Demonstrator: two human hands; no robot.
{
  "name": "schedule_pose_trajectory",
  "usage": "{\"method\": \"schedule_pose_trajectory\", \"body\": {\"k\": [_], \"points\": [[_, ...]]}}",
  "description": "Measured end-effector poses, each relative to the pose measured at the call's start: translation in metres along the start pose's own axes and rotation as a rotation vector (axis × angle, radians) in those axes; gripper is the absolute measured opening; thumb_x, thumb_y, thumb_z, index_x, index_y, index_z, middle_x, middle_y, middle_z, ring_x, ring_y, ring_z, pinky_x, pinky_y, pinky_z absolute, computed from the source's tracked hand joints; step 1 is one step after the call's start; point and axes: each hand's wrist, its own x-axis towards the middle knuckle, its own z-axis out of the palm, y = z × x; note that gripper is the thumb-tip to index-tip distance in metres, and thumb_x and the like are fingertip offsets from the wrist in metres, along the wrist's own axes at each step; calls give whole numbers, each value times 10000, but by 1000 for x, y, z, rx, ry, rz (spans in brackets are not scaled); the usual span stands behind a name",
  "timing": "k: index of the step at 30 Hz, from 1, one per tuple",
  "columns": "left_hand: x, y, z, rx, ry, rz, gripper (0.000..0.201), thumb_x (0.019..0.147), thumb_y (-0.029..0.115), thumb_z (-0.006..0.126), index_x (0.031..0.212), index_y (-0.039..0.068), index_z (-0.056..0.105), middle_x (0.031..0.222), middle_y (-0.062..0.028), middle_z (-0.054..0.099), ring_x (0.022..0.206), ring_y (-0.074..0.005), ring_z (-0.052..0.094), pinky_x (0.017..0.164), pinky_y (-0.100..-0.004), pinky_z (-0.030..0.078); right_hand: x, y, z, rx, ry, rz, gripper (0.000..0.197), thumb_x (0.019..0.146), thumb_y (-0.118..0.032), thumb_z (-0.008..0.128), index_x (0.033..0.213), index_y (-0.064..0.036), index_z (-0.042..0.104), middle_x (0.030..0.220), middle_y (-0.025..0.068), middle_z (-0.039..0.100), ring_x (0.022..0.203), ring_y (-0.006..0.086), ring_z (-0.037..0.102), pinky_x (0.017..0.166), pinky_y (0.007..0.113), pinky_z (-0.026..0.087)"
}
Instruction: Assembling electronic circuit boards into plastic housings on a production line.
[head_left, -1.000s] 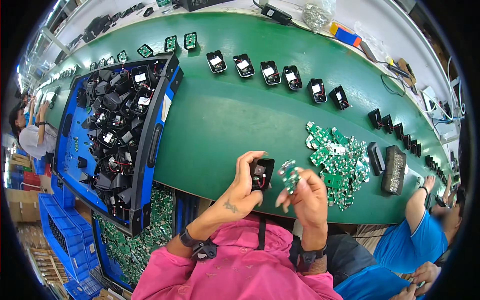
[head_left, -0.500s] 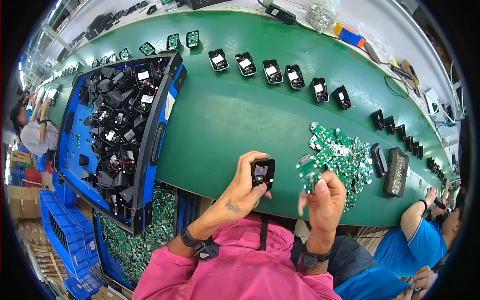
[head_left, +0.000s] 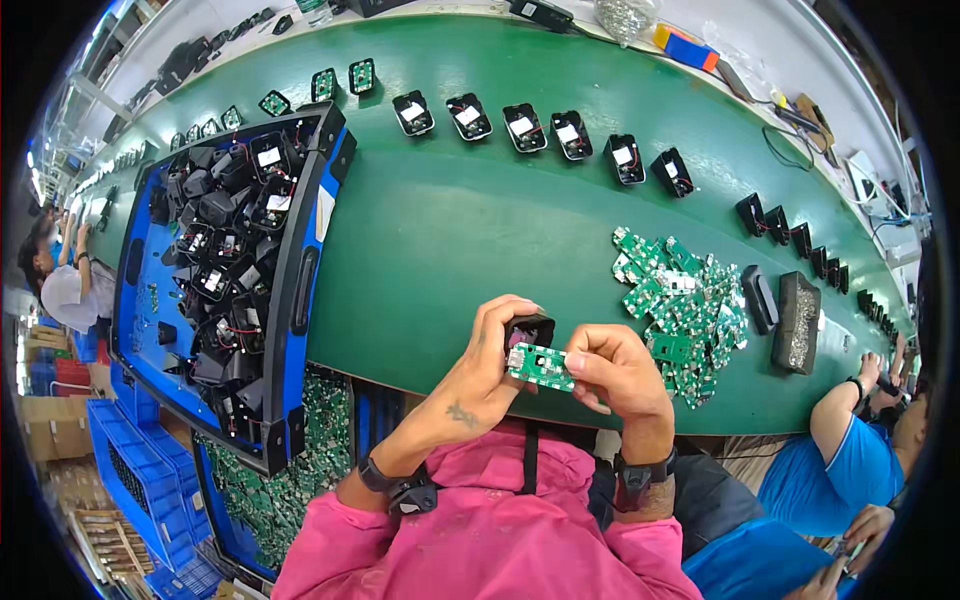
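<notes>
My left hand (head_left: 487, 355) is wrapped round a small black plastic housing (head_left: 532, 326), its open side facing me. A green circuit board (head_left: 541, 366) is pinched by its right end between the thumb and fingers of my right hand (head_left: 618, 372). The board's left end lies in front of the housing and covers part of its opening; whether they touch I cannot tell. Just right of my right hand a loose pile of green circuit boards (head_left: 680, 310) is spread on the green table (head_left: 440, 240).
A blue and black crate (head_left: 307, 290) full of black housings stands at left, above a bin of circuit boards (head_left: 318, 460). Rows of housings (head_left: 522, 128) line the far side. A black block (head_left: 797, 322) lies right of the pile. A co-worker in blue (head_left: 835, 460) sits at right.
My right hand has carried the circuit board left, from beside the pile to the front of the housing. The board has turned lengthwise. My left hand still holds the housing.
</notes>
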Motion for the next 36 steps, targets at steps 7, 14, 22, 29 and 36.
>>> {"method": "schedule_pose_trajectory", "body": {"k": [7, 14, 22, 29, 36], "points": [[1, 0, 0, -65, -17, -86, 678, 794, -147, 561, 1402, 40, 328, 1355, -186, 379, 1243, -365, 502, 1067, -415, 424, -1, -2, -7, -53, -4, -66, 218, 980, -173, 652, 834, -25, 589, 682, 12, 588, 530, 49, 517, 421, 215, 378], [2, -3, 5, -83, 0, -116, 685, 822, -128, 554, 1426, 52, 287, 1300, -190, 495, 1196, -353, 555, 1035, -395, 432, 0, 1, -6, -112, -43, -40, 221, 979, -170, 658, 826, -28, 587, 677, 2, 585, 517, 40, 501, 421, 212, 361], [2, -5, 4, -115, -32, -157, 686, 837, -115, 532, 1445, 59, 266, 1258, -188, 514, 1128, -295, 577, 972, -384, 463, 4, 3, -9, -123, -35, -40, 211, 966, -138, 657, 813, -12, 585, 671, 22, 587, 514, 57, 524, 408, 218, 380], [5, 18, -1, -349, -82, -365, 632, 934, -38, 522, 1489, 68, 238, 1256, -121, 500, 945, -164, 617, 774, -305, 528, 11, 13, 1, -483, 259, -187, 211, 951, -144, 695, 823, -5, 599, 656, -22, 584, 540, 23, 514, 437, 206, 349], [0, -6, 10, -132, 22, -234, 588, 965, -24, 476, 1488, 60, 222, 1213, -134, 529, 877, -171, 627, 765, -307, 520, 2, 14, 48, -202, 418, -323, 139, 946, -54, 670, 1028, 56, 694, 781, 56, 689, 635, 62, 620, 538, 213, 509]]}}
